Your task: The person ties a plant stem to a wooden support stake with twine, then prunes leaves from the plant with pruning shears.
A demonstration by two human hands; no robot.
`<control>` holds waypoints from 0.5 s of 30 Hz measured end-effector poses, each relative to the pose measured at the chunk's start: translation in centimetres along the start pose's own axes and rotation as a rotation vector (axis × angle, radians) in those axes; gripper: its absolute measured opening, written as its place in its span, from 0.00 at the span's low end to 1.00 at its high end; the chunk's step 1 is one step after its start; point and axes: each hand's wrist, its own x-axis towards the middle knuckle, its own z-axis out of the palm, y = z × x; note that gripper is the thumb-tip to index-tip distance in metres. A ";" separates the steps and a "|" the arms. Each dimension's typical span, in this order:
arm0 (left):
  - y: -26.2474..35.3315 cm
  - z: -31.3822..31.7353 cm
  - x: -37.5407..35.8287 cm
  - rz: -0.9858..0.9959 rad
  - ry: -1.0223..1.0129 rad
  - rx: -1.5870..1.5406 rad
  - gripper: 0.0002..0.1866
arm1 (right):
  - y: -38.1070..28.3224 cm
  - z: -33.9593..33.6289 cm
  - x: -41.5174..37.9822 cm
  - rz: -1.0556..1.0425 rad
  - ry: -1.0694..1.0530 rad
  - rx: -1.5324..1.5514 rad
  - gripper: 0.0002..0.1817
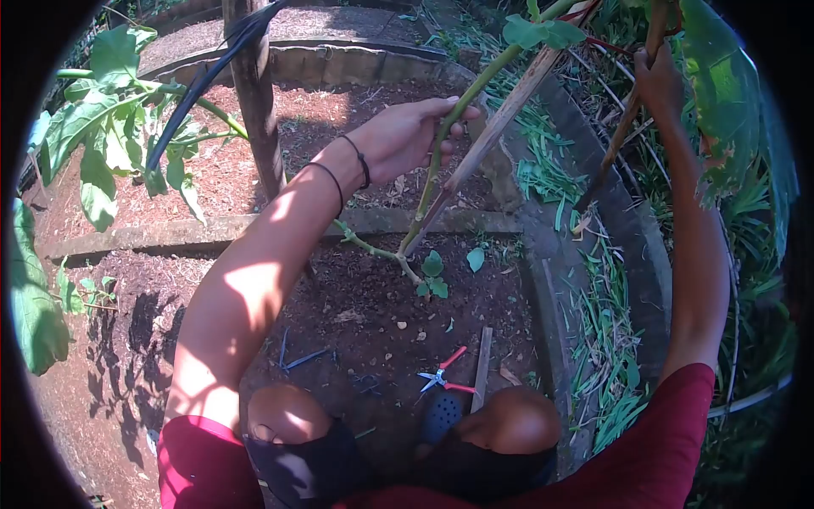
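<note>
My left hand [407, 140], with two dark bands at its wrist, is closed around a green plant stem [434, 170]. That stem rises from the soil and leans right, alongside a pale wooden stake [500, 123]. On the right, my raised right hand [660, 85] grips a thin brown stick [623, 136] that slants down toward the bed's edge. A large leaf [721, 93] hangs beside that hand. Pruning shears [443, 373] with red handles lie on the soil between my knees, blades apart.
An upright wooden post [254, 102] stands left of centre, with a black strip [212, 76] hanging by it. Leafy branches [106, 127] spread at the left. A wood strip [482, 365] and dark strips [303, 360] lie on the ground. Low edging [153, 237] crosses the bed.
</note>
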 end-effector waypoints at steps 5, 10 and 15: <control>-0.1 0.2 0.2 0.028 0.018 0.015 0.20 | 2.9 0.4 -6.9 -0.283 0.087 -0.137 0.17; -0.5 0.2 0.3 0.061 0.053 0.020 0.21 | -0.5 -1.1 -12.9 -0.086 -0.179 0.131 0.16; -0.3 -0.1 0.3 0.060 0.044 0.015 0.19 | -2.7 -1.8 -16.7 0.229 -0.347 0.554 0.16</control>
